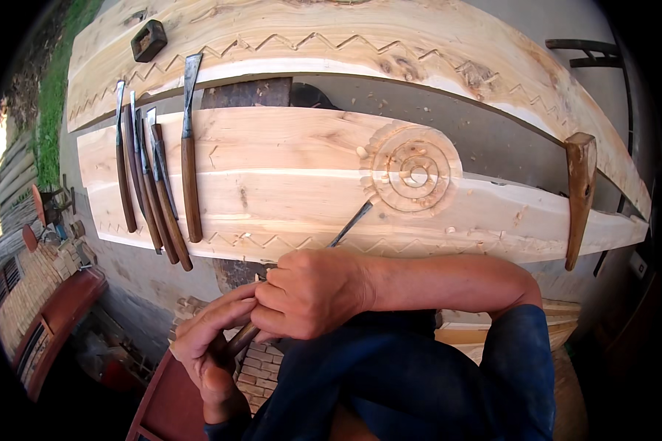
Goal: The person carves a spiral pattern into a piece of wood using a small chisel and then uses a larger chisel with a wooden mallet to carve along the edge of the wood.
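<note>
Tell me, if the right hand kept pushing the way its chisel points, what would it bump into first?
Probably the carved spiral on the near plank. The right hand aims the chisel up and rightward, its tip just short of the spiral's lower left edge.

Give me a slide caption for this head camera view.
Both hands guide a chisel toward a carved spiral on a pale plank.

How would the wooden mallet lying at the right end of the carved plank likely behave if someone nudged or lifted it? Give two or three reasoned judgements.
The wooden mallet looks solid and thick, so probably stiff and fairly heavy. Its top end is wider than its tapered handle, so it would likely feel top-heavy. It overhangs the carved plank edge, so a push might tip it off.
</note>
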{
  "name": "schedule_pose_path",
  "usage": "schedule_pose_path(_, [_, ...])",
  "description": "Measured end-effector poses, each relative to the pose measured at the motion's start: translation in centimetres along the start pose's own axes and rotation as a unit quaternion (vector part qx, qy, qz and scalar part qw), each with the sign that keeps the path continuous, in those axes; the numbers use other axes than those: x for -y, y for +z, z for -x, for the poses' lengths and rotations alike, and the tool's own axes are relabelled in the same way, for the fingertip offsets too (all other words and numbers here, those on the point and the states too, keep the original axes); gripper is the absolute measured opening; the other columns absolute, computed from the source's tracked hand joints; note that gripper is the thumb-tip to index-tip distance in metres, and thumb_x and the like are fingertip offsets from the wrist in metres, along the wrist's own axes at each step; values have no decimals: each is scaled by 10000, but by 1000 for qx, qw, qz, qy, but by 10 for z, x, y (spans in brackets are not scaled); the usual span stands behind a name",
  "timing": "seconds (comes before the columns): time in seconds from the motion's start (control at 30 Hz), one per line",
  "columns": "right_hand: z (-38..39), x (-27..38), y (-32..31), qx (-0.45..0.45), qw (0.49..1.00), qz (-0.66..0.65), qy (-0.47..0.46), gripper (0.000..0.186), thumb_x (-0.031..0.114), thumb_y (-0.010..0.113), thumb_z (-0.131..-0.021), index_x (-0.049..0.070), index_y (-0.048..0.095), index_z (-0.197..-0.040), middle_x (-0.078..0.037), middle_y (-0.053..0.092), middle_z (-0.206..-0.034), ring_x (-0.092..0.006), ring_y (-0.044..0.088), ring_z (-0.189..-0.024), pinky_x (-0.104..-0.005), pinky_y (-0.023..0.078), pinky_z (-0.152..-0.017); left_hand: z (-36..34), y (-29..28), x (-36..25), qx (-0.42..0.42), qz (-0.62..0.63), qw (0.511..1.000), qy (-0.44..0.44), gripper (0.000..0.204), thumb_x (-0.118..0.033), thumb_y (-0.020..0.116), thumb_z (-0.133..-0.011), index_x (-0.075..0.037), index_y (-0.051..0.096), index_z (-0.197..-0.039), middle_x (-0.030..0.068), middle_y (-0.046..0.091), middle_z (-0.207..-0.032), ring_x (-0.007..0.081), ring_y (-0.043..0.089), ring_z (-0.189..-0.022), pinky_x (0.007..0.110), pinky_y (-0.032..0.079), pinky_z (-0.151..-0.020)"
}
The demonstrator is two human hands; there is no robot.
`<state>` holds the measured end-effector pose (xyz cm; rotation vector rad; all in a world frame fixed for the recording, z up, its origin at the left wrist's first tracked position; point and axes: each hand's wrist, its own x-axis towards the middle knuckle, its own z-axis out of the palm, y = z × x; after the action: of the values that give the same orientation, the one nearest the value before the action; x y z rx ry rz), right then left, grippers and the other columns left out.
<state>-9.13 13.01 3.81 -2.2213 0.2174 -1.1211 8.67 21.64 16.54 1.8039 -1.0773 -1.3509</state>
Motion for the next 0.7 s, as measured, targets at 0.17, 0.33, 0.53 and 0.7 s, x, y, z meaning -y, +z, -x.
schedule_pose_path(0.17, [-5,-3,-2,-23,999,-33,10,205,205,697,-847,86,559,-753,-48,574,-673,-187,642,-577,-351,526,-493,-7,3,-10,-5,-6,1000,-3,1102,-933,599,-882,118,768,-1169,303,760,-1228,325,783,-1088,406,625,-959])
schedule_pose_path(0.33, [-2,-6,5,-34,998,-37,35,232,221,734,-844,92,561,-759,-43,569,-664,-199,663,-562,-359,546,-489,-15,-3,7,-5,39,999,17,1014,-847,678,-910,127,751,-1183,288,761,-1229,323,782,-1082,407,617,-981])
schedule_pose_path(0.53, [4,-12,1,7,999,2,46,241,228,736,-861,90,565,-762,-50,567,-664,-213,660,-557,-356,546,-489,-29,-6,29,25,38,998,44,971,-807,697,-928,125,746,-1198,298,756,-1230,330,782,-1074,432,603,-992])
schedule_pose_path(0.7, [2,-9,1,11,997,68,21,335,322,779,-892,87,575,-767,-13,525,-691,-150,571,-586,-309,444,-495,-30,-15,31,77,56,994,52,963,-779,591,-1012,147,692,-1254,345,709,-1278,357,754,-1099,434,604,-990])
